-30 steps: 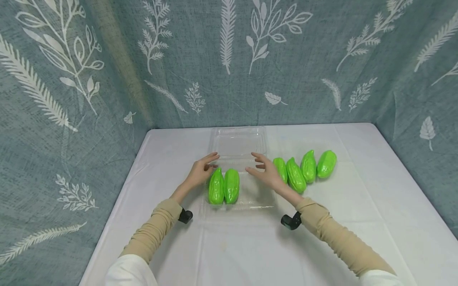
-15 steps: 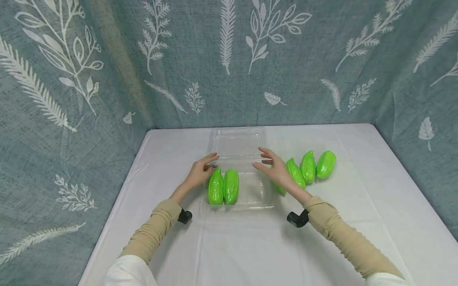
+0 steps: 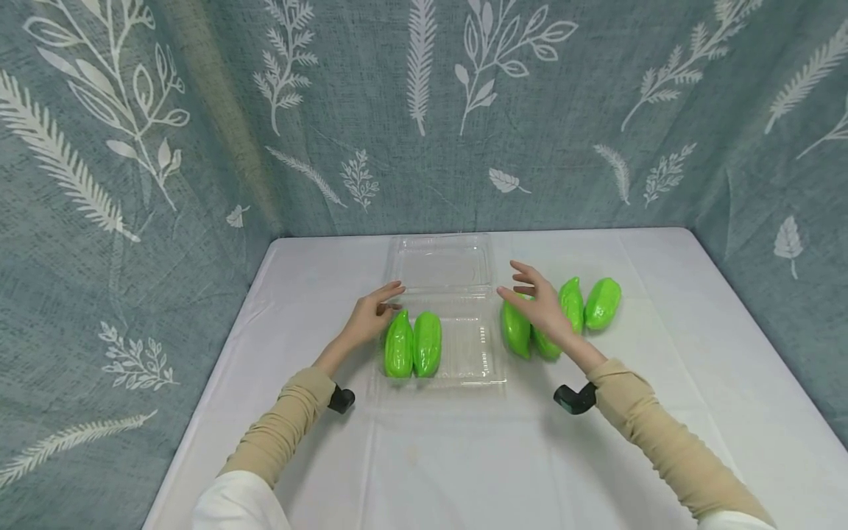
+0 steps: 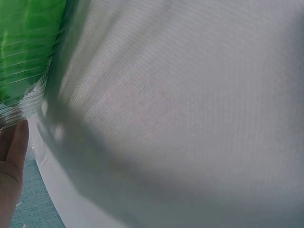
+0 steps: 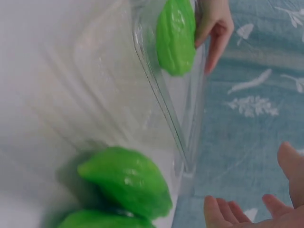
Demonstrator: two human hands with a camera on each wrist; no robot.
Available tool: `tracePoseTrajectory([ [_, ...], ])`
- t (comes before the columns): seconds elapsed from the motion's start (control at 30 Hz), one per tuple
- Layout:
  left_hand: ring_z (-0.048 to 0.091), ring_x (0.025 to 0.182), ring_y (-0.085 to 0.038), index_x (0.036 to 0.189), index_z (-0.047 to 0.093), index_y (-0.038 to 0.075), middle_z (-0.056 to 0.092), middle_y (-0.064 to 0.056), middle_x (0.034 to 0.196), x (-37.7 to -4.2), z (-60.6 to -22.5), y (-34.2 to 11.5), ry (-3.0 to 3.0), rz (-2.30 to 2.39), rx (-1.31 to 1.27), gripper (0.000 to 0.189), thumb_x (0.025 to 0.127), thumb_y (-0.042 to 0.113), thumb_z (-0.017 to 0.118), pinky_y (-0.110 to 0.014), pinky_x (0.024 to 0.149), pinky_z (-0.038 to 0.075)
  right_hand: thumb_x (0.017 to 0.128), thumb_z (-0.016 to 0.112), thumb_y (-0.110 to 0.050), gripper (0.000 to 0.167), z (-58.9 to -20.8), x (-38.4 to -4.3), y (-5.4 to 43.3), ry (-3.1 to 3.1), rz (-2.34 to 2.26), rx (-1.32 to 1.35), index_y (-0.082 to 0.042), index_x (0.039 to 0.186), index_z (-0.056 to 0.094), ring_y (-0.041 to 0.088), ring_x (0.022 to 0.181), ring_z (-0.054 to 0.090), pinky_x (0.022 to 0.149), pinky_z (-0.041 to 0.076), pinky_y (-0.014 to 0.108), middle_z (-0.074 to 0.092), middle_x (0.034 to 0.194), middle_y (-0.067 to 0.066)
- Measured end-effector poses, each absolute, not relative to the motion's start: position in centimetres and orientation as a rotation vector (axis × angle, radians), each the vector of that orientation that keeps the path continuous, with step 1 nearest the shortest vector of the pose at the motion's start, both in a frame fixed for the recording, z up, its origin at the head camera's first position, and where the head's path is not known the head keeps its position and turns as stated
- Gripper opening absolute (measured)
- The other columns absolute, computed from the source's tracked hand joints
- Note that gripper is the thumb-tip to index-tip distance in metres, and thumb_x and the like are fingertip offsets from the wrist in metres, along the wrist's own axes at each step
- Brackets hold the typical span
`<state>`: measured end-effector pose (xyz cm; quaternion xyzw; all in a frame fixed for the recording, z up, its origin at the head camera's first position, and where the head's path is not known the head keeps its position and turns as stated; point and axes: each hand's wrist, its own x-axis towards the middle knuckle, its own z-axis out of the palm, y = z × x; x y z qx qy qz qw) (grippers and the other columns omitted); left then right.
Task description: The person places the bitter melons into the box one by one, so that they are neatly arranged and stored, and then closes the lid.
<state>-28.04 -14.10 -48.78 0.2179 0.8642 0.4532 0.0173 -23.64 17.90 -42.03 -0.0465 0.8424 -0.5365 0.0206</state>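
Note:
A clear plastic clamshell container [image 3: 466,346] lies with its lid [image 3: 440,265] folded back behind it. Two shiny, ridged green gourds stand side by side in its left half, a pointed one [image 3: 399,347] and a rounder one [image 3: 427,346]. My left hand [image 3: 366,322] holds the container's back left rim; in the left wrist view its fingers [image 4: 18,142] meet the ribbed plastic. Right of the container, my right hand [image 3: 542,303] hovers with spread fingers and holds nothing. Below it lies the nearest loose gourd [image 3: 514,330]; another gourd [image 3: 547,348] is partly hidden behind the hand.
Farther right on the white table [image 3: 457,456] lie two more green gourds, one with a pointed tip [image 3: 573,296] and one rounded [image 3: 603,303]. A blue-grey leaf-print curtain [image 3: 411,188] hangs behind the table and along both sides.
My right hand has moved right, from over the container to over the loose gourds, its fingers staying spread. My left hand, the container and the gourds stay where they were.

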Motion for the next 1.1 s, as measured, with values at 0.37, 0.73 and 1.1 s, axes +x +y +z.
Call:
tracePoseTrajectory([
  [0.37, 0.065, 0.106, -0.033, 0.135, 0.049, -0.003, 0.038, -0.021, 0.148, -28.3, -48.3, -14.1, 2.704, 1.392, 0.664, 0.047, 0.088, -0.013, 0.045, -0.025, 0.077, 0.055, 0.095, 0.055, -0.03, 0.067, -41.4, -23.9, 21.1, 2.651, -1.645, -0.023, -0.01, 0.151, 0.023, 0.045, 0.132, 0.039, 0.106, 0.04, 0.053, 0.034, 0.146, 0.028],
  [0.73, 0.067, 0.102, -0.031, 0.134, 0.05, -0.003, 0.039, -0.023, 0.146, -28.4, -48.8, -14.5, 2.666, 1.5, 0.795, 0.047, 0.088, -0.01, 0.044, -0.031, 0.083, 0.057, 0.095, 0.054, -0.032, 0.07, -41.8, -23.9, 24.1, 2.718, -1.635, 0.105, -0.008, 0.152, 0.02, 0.047, 0.132, 0.037, 0.106, 0.039, 0.055, 0.032, 0.146, 0.031],
  [1.1, 0.065, 0.106, -0.034, 0.134, 0.049, -0.004, 0.038, -0.022, 0.148, -27.8, -48.4, -14.1, 2.696, 1.383, 0.651, 0.046, 0.089, -0.012, 0.044, -0.041, 0.09, 0.055, 0.095, 0.053, -0.036, 0.072, -42.1, -23.9, 27.1, 2.82, -1.52, 0.276, -0.007, 0.151, 0.019, 0.049, 0.131, 0.038, 0.106, 0.038, 0.058, 0.031, 0.145, 0.033],
])
